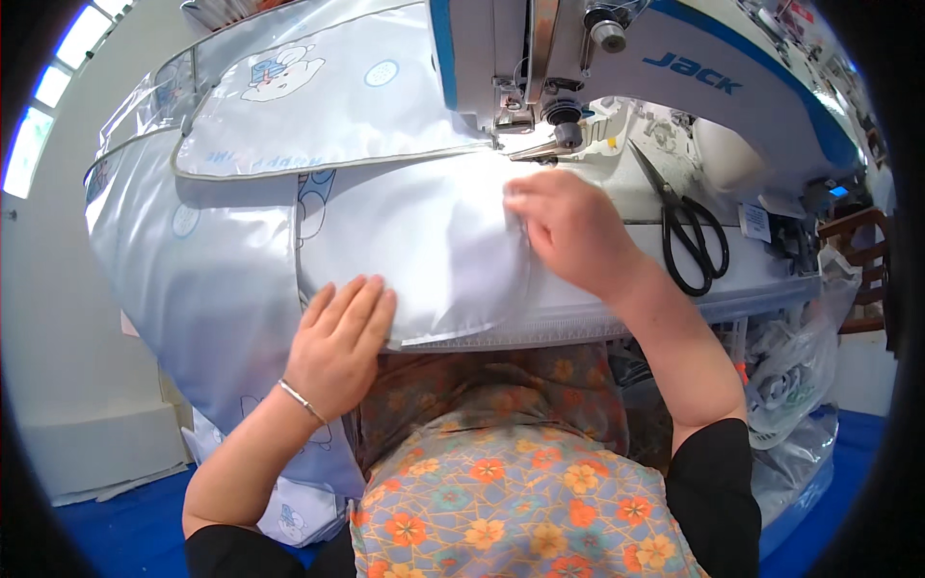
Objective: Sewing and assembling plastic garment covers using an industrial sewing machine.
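Wearing a grey garment with orange flowers (511, 482), close to the ruler-marked front edge of a pale work surface (578, 275). Pressing on a glossy white round-cornered fabric panel (414, 250) with the left hand (337, 352), using fingers (358, 303) laid flat and slightly spread; thin silver bracelet (303, 403) on that wrist. Find panel on the surface, reaching down to the front edge. To the left, note a big pale-blue glossy printed sheet (207, 279) draped down past the surface: could drag the panel askew by its weight if pressed too lightly. Farther up, at the panel's right edge, see the right hand (583, 231) with fingers curled in; cannot tell if pinching, too blurred. Could get nipped if moved much closer to the metal presser foot (540, 149), just beyond. Just beside the right forearm, note black-handled metal scissors (696, 241): could be knocked by a sideways swing. Beyond, apparently overlapping the panel's top, see a pale printed flap with grey piping (328, 116): could pucker or creep on slick material if held unevenly near the white-and-blue sewing machine (655, 58).
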Available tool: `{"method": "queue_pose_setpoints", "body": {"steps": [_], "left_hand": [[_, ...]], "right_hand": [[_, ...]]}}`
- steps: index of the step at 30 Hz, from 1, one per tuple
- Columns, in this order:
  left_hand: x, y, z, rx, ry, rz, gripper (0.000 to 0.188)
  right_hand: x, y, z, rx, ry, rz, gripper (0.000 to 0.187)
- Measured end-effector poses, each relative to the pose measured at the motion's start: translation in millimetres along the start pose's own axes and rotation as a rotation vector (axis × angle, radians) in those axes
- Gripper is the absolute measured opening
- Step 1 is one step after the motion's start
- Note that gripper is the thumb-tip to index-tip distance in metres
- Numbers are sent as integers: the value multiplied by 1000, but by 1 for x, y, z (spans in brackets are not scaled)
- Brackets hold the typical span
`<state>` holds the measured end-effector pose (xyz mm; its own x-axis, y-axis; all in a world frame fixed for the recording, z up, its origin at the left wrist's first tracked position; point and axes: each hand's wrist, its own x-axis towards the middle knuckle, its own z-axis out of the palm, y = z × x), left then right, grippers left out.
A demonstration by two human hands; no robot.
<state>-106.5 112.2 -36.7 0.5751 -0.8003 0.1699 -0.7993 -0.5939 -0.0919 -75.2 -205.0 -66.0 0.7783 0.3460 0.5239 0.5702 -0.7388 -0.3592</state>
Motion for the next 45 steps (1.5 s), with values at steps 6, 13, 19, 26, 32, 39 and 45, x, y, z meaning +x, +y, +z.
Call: {"method": "queue_pose_setpoints", "body": {"steps": [6, 13, 19, 26, 32, 39, 45], "left_hand": [[-2, -18, 7, 71, 98, 103, 43], [18, -37, 16, 98, 144, 112, 44], [31, -50, 17, 184, 105, 96, 42], [46, -45, 17, 276, -33, 109, 40], [56, -24, 17, 244, -30, 161, 38], [101, 21, 12, -30, -136, 59, 15], [142, 31, 7, -181, -359, -142, 16]], "right_hand": [[-14, -15, 5, -17, -3, 38, 28], [-13, -18, 11, -108, -46, 27, 32], [-7, -25, 12, -148, -99, 32, 34], [1, -25, 21, -227, -99, 46, 39], [2, -26, 26, -261, -93, 63, 41], [2, -21, 27, -273, -52, 75, 41], [5, -18, 20, -132, 2, 71, 40]]}}
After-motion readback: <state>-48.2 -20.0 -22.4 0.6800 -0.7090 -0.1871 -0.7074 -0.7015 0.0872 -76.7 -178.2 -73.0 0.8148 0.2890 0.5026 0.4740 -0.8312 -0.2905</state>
